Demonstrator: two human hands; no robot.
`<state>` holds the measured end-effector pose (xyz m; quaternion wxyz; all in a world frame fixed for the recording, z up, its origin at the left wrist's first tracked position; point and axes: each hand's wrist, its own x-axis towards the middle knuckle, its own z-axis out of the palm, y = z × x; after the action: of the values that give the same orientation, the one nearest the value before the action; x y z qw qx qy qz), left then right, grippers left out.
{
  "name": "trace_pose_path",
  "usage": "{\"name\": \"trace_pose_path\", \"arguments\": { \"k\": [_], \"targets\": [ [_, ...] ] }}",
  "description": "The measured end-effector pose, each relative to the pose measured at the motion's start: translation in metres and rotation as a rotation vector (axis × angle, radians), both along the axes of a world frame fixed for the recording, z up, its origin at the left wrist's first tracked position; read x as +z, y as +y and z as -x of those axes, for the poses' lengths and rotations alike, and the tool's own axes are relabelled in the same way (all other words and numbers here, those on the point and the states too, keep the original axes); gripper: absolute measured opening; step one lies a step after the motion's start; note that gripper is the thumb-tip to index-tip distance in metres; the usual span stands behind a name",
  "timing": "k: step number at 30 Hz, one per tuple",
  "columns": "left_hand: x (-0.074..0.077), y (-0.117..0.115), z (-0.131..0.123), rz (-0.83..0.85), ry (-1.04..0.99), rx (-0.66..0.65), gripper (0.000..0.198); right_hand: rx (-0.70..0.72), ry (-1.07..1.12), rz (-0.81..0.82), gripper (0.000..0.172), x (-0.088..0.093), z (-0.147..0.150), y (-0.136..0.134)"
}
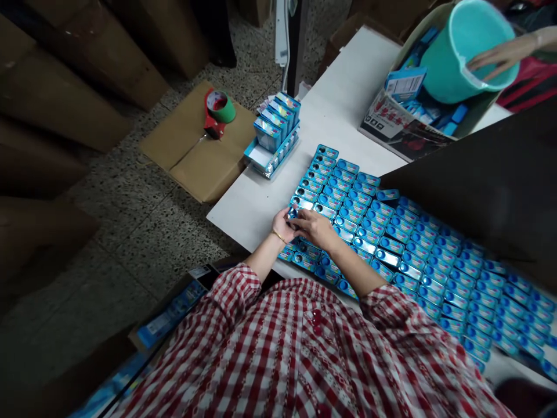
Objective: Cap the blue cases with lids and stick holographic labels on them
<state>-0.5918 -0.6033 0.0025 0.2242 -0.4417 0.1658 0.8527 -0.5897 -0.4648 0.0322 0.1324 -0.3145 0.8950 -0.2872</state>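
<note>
Rows of small flat blue tins (pixel 366 234) with rounded corners and printed lids cover the white table. Several tins in the leftmost column have a dark round piece (pixel 314 166) at one end. My left hand (pixel 282 226), with a thin gold bangle at the wrist, is palm up at the left edge of the rows, its fingers closed round a small blue tin (pixel 293 213), mostly hidden. Close against it is my right hand (pixel 317 228), palm down over the tins, fingers pinched together at the left fingertips. What the right fingers pinch is hidden.
Upright blue packs stand in a blue display tray (pixel 270 157) at the table's left edge. Beyond lies a cardboard box (pixel 187 157) with a red tape dispenser (pixel 216 113). Another person's hand (pixel 500 58) reaches into a turquoise bucket (pixel 444 64) over a carton (pixel 383 125). A dark panel (pixel 483 186) borders the tins.
</note>
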Motion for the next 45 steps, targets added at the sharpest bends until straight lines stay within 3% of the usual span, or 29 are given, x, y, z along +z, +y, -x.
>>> {"name": "trace_pose_path", "arguments": {
  "k": [2,5,10,13,15,18,21,29,32,37,42,45],
  "targets": [
    [0.0,0.004,-0.002,0.009,-0.031,-0.008,0.017,-0.018,-0.011,0.038,0.024,0.002,-0.007,-0.005],
    [0.002,0.011,-0.004,-0.019,-0.013,0.011,0.017,-0.182,-0.124,0.25,0.024,-0.001,-0.007,-0.004],
    [0.005,0.017,-0.007,-0.069,-0.047,-0.012,0.014,-0.716,-0.537,0.752,0.037,-0.017,0.003,0.016],
    [0.005,0.013,-0.009,-0.139,-0.04,-0.04,0.014,-0.962,-0.675,0.885,0.045,-0.026,0.011,0.039],
    [0.005,0.008,-0.011,-0.145,-0.031,-0.042,0.014,-1.026,-0.713,0.913,0.048,-0.03,0.015,0.052],
    [0.006,0.0,-0.015,-0.111,-0.045,-0.031,0.013,-0.953,-0.698,0.924,0.05,-0.034,0.017,0.06],
    [0.006,-0.008,-0.019,-0.08,-0.056,-0.022,0.013,-0.872,-0.613,0.767,0.043,-0.037,0.016,0.06],
    [0.005,-0.014,-0.025,-0.059,-0.052,-0.022,0.013,-0.712,-0.228,-0.022,0.023,-0.032,0.018,0.072],
    [0.004,-0.016,-0.026,-0.037,-0.053,-0.023,0.013,-0.693,-0.094,-0.129,0.025,-0.026,0.02,0.075],
    [0.003,-0.019,-0.028,-0.012,-0.045,-0.018,0.012,-0.503,-0.044,-0.211,0.028,-0.026,0.025,0.056],
    [0.006,-0.021,-0.029,-0.006,-0.04,-0.026,0.013,-0.572,-0.154,-0.492,0.028,-0.029,0.048,0.027],
    [0.008,-0.02,-0.027,0.005,-0.049,-0.028,0.014,-0.514,-0.241,-0.638,0.036,-0.027,0.068,0.016]
  ]
}}
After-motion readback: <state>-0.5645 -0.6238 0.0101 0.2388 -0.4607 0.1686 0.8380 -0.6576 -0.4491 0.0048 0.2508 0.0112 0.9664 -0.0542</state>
